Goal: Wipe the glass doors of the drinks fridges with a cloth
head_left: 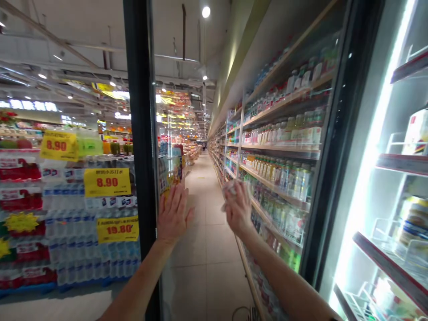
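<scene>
A glass door (200, 232) in a black frame (141, 133) stands open in front of me, with the store aisle visible through it. My left hand (173, 214) is open, fingers stretched out and palm toward the glass beside the left frame bar; it appears to rest on the pane. To its right, my right hand (239, 209) is closed around a crumpled white cloth (230, 187) held up at the glass. Motion blurs this hand slightly, and its fingers cover much of the cloth.
Lit cooler shelves (401, 165) with cartons and jars stand close on my right. Through the glass, shelves of bottles (281, 133) line the aisle floor (197, 178). Stacked packs of bottled water (90, 240) with yellow price signs (107, 182) are on the left.
</scene>
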Action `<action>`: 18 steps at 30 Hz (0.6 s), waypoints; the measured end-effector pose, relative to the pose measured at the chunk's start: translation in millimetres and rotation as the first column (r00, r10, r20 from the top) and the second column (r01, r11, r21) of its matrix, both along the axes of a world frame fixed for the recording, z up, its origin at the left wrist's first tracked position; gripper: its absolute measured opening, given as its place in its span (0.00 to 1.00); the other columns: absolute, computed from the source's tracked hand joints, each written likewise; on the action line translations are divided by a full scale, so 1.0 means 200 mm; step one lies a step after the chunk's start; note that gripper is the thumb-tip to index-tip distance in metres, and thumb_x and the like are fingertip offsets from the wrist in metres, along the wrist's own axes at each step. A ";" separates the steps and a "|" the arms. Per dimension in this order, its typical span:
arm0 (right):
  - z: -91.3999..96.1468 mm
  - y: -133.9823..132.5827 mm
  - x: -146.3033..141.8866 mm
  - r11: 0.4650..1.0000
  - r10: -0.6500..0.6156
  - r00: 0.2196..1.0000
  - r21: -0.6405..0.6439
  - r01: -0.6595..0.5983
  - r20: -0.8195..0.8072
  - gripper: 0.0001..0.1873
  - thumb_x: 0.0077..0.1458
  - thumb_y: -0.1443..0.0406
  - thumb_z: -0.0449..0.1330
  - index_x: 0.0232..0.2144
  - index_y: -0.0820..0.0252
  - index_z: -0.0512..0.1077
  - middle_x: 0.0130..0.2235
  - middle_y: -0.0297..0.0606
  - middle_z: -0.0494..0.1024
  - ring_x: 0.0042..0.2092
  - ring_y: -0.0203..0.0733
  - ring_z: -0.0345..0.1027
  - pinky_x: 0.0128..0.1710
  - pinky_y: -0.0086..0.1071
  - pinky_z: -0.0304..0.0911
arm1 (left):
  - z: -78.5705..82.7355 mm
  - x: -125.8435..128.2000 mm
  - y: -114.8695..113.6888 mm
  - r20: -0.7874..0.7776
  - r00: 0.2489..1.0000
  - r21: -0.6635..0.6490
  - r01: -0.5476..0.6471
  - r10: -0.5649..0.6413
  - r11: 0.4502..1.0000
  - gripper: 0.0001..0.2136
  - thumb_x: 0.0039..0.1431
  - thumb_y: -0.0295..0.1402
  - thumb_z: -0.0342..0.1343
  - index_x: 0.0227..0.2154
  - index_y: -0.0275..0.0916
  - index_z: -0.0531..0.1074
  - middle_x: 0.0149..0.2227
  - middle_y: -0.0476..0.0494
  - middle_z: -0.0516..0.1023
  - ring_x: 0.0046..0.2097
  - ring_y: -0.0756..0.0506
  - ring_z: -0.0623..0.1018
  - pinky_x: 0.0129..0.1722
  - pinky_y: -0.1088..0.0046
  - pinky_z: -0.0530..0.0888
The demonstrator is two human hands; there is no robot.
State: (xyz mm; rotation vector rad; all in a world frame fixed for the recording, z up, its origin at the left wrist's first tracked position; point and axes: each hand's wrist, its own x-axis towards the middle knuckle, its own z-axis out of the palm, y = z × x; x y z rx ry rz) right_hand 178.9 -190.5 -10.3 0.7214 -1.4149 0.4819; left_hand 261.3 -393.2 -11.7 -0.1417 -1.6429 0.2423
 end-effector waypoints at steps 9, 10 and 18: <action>0.06 0.30 -0.21 0.964 -0.069 0.998 -0.257 0.069 0.009 0.24 0.57 0.68 0.48 0.56 0.60 0.64 0.63 0.49 0.56 0.65 0.52 0.45 0.60 0.53 0.50 | 0.00 0.00 0.00 -0.011 1.000 -0.012 0.004 -0.005 1.000 0.32 0.59 0.34 0.51 0.64 0.36 0.45 0.63 0.34 0.54 0.66 0.43 0.48 0.64 0.59 0.48; 0.08 0.34 -0.24 0.935 -0.079 0.996 -0.342 0.089 0.044 0.24 0.58 0.68 0.47 0.57 0.61 0.63 0.63 0.50 0.56 0.65 0.52 0.45 0.60 0.55 0.50 | 0.00 0.01 0.00 -0.008 1.000 -0.010 0.005 -0.005 1.000 0.32 0.59 0.34 0.51 0.64 0.35 0.45 0.63 0.34 0.54 0.66 0.43 0.48 0.64 0.59 0.48; 0.00 -0.01 -0.01 0.999 0.013 1.000 0.033 -0.014 0.018 0.24 0.56 0.69 0.50 0.55 0.55 0.65 0.64 0.43 0.55 0.66 0.52 0.42 0.61 0.51 0.51 | 0.01 0.01 0.01 -0.029 1.000 -0.020 0.011 -0.012 1.000 0.32 0.59 0.33 0.52 0.64 0.36 0.46 0.63 0.35 0.54 0.66 0.44 0.48 0.64 0.60 0.48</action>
